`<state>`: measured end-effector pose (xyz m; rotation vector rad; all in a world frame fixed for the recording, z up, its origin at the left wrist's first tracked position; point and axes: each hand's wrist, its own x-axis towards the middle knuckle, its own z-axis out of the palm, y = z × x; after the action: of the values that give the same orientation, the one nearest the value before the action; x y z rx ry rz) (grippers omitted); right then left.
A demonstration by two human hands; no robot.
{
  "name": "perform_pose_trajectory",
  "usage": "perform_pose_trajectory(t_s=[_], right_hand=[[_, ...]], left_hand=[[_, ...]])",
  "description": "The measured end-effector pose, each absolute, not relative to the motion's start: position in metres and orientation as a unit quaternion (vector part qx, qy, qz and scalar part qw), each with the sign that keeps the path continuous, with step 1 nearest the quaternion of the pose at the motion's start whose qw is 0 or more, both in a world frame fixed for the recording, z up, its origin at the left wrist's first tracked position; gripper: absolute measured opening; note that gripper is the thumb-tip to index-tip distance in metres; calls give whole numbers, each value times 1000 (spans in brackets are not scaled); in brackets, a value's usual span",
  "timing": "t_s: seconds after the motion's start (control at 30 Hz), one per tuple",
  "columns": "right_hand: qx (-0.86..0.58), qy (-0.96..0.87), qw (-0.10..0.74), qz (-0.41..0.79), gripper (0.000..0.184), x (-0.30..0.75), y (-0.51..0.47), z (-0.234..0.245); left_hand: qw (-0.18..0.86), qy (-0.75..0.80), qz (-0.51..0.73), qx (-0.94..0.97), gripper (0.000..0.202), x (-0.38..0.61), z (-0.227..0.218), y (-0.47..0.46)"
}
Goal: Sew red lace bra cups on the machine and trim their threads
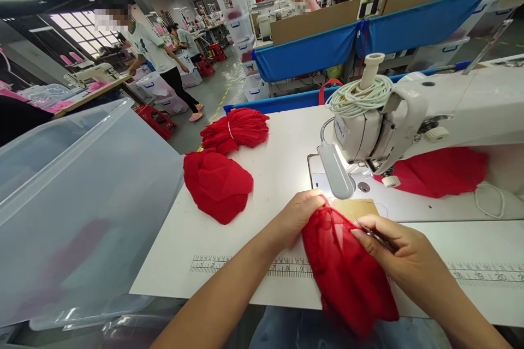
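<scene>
A piece of thin red fabric hangs between my two hands, its lower end draped over the table's front edge above my lap. My left hand pinches its upper left corner near the machine's lamp. With my right hand I hold a slim, pointed metal tool, tweezers or thread snips, and the fingertips touch the fabric's right edge. Just behind the fabric stands a white sewing machine with a grey lamp. A tan card piece lies by the needle plate.
Left on the white table lie a red fabric pile and a tied red bundle. More red fabric sits under the machine arm. A translucent bin stands at the left. A person walks in the aisle.
</scene>
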<state>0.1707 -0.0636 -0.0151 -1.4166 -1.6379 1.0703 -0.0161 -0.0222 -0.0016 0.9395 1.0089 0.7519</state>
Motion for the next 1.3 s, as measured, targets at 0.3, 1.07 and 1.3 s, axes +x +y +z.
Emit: perform_pose_trajectory(t_s=[0.3, 1.07, 1.3], right_hand=[[-626, -621, 356, 308, 29, 199, -60, -37], [-609, -711, 267, 227, 38, 180, -80, -26], [-592, -715, 292, 232, 34, 168, -78, -23]], left_hand=[[754, 409, 295, 421, 20, -28, 7, -18], [625, 388, 297, 609, 40, -19, -11, -29], [653, 350, 285, 608, 62, -18, -13, -31]])
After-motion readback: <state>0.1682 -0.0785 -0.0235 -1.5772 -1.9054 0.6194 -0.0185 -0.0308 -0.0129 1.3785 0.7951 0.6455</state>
